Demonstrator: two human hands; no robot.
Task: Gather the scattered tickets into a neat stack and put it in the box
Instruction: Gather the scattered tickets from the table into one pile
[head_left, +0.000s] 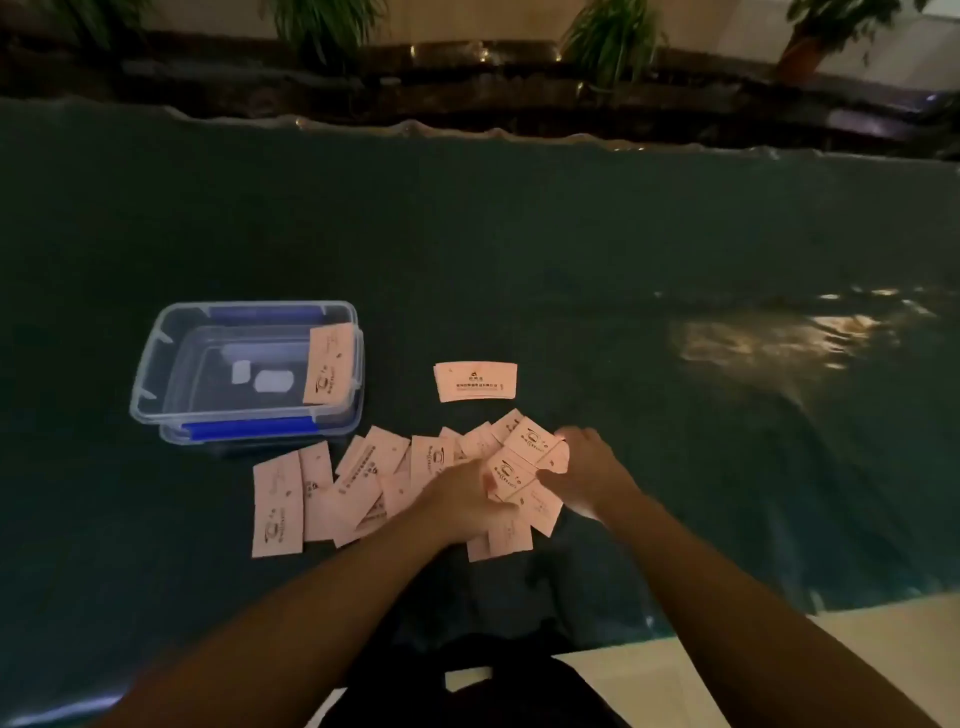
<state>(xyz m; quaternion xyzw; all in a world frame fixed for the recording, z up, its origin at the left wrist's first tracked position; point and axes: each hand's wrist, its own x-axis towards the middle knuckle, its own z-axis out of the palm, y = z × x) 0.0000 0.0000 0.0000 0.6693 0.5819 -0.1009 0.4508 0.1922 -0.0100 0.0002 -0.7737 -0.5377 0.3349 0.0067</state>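
Note:
Several pale pink tickets (332, 488) lie scattered and overlapping on the dark green table cover, in front of a clear plastic box (156, 364) with blue clips. One ticket (330, 371) leans inside the box against its right wall. Another single ticket (475, 382) lies apart, farther back. My left hand (465, 501) and my right hand (589, 470) meet over the right end of the spread, both closed on a small bunch of tickets (524, 462) held between them.
The box stands on its lid (260, 434) at the left. The green cover (519, 234) is wrinkled at the right, with a light reflection (779, 338). Potted plants (608, 36) line a dark ledge beyond the far edge. The near table edge meets pale floor tiles (857, 639).

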